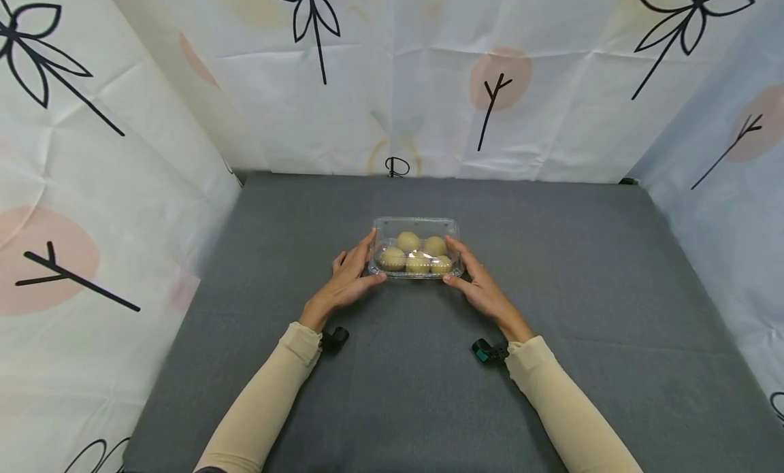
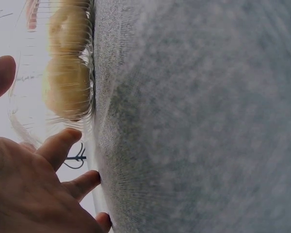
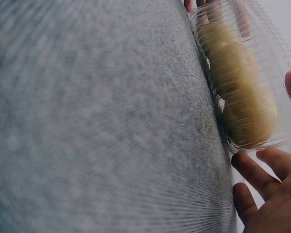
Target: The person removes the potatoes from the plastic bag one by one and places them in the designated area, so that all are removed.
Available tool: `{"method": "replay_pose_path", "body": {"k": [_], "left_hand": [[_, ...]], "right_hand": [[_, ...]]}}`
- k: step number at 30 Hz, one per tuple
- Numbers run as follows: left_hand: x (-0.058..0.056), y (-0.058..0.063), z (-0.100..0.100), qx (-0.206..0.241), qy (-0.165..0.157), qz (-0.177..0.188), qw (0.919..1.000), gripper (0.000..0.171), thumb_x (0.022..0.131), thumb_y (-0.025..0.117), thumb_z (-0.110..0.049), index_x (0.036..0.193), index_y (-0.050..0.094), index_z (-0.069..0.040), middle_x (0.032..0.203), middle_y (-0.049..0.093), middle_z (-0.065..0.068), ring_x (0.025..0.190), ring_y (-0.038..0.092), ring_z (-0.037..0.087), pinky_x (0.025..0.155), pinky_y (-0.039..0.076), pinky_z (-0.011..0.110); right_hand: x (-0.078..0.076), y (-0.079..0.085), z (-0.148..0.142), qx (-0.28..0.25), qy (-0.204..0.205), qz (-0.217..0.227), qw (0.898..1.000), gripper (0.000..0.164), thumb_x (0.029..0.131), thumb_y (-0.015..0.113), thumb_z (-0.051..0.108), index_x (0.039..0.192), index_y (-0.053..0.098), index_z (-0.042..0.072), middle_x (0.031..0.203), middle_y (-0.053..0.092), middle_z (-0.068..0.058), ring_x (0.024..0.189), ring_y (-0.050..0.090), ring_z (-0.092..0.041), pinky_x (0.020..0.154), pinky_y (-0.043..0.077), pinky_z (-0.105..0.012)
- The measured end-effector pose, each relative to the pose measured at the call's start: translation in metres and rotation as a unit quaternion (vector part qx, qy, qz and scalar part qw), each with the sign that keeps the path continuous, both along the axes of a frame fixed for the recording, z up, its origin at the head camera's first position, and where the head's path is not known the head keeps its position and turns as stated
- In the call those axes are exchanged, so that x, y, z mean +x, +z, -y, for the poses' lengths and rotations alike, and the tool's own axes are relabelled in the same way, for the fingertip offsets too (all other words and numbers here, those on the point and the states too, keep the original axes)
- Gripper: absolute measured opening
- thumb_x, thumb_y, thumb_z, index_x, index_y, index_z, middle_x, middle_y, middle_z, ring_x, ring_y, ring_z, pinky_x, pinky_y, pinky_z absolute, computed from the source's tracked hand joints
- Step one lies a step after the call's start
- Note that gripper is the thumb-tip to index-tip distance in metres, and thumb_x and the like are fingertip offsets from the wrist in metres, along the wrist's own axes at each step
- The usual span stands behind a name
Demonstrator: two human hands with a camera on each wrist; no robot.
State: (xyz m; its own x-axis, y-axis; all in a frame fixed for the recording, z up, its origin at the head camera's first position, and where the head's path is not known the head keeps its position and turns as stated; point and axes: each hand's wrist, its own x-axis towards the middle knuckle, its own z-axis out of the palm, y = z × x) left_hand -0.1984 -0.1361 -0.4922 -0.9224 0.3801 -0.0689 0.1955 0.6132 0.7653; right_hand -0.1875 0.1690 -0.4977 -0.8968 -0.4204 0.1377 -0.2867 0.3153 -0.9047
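I have the left hand point(image 1: 348, 280) and right hand point(image 1: 482, 290) gripping opposite ends of a clear container point(image 1: 416, 223) between them, yellowish balls point(image 1: 393, 258) inside.

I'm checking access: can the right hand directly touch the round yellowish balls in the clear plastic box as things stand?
Probably not: the right hand is at the side of the clear plastic box, whose plastic stands between it and the round yellowish balls; the top seems covered too.
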Motion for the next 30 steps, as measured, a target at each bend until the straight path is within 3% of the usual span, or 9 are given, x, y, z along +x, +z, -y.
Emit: {"method": "replay_pose_path", "body": {"k": [6,11,13,20,26,30], "left_hand": [[0.0005,0.0008,0.0,0.01,-0.005,0.0,0.9999,0.091,0.1,0.059,-0.033,0.164,-0.006,-0.032,0.174,0.008,-0.003,0.159,0.012,0.027,0.121,-0.004,0.059],[0.0006,0.0007,0.0021,0.026,-0.014,0.001,0.9996,0.09,0.101,0.057,-0.026,0.165,-0.007,-0.03,0.174,0.009,-0.002,0.159,0.011,0.028,0.121,-0.006,0.06],[0.0003,0.0005,0.0032,0.029,-0.017,0.002,0.9994,0.089,0.102,0.056,-0.025,0.165,-0.006,-0.031,0.174,0.008,-0.001,0.159,0.01,0.028,0.121,-0.006,0.06],[0.0007,0.0001,0.0064,0.032,-0.016,0.003,0.9994,0.085,0.102,0.054,-0.027,0.165,-0.003,-0.032,0.173,0.013,0.0,0.158,0.013,0.03,0.121,-0.006,0.06],[0.0006,0.0025,0.0048,0.037,-0.008,0.002,0.9993,0.083,0.101,0.053,-0.025,0.166,0.0,-0.027,0.173,0.014,0.003,0.158,0.014,0.031,0.12,-0.006,0.061],[0.0003,0.0023,0.0041,0.042,-0.005,0.002,0.9991,0.083,0.101,0.054,-0.024,0.166,0.002,-0.026,0.172,0.017,0.005,0.156,0.024,0.032,0.12,-0.006,0.061]], "right_hand": [[0.0002,0.0009,-0.0011,-0.003,0.007,-0.001,1.0,0.069,0.103,0.056,0.006,0.163,0.024,0.012,0.171,0.018,-0.014,0.158,0.015,-0.04,0.123,0.013,-0.064],[-0.001,-0.0008,-0.0043,-0.026,0.019,0.004,0.999,0.058,0.105,0.044,0.0,0.161,0.03,0.005,0.167,0.027,-0.018,0.155,0.023,-0.038,0.124,0.021,-0.038],[-0.0011,-0.0008,-0.0066,-0.032,0.026,0.014,0.999,0.057,0.106,0.041,0.0,0.161,0.029,0.007,0.167,0.028,-0.017,0.155,0.024,-0.036,0.123,0.023,-0.034],[0.0011,0.0027,-0.0074,-0.006,0.037,0.027,0.999,0.061,0.11,0.038,0.006,0.165,0.018,0.021,0.172,0.015,-0.008,0.159,0.013,-0.036,0.122,0.017,-0.063],[0.0014,0.0033,-0.0033,0.011,0.021,0.02,1.0,0.061,0.11,0.037,0.007,0.166,0.017,0.021,0.173,0.015,-0.005,0.159,0.014,-0.035,0.122,0.018,-0.064],[0.0023,0.0027,-0.0023,0.017,0.012,0.005,1.0,0.064,0.108,0.041,0.005,0.165,0.017,0.02,0.172,0.018,-0.007,0.157,0.018,-0.037,0.12,0.021,-0.065]]}}
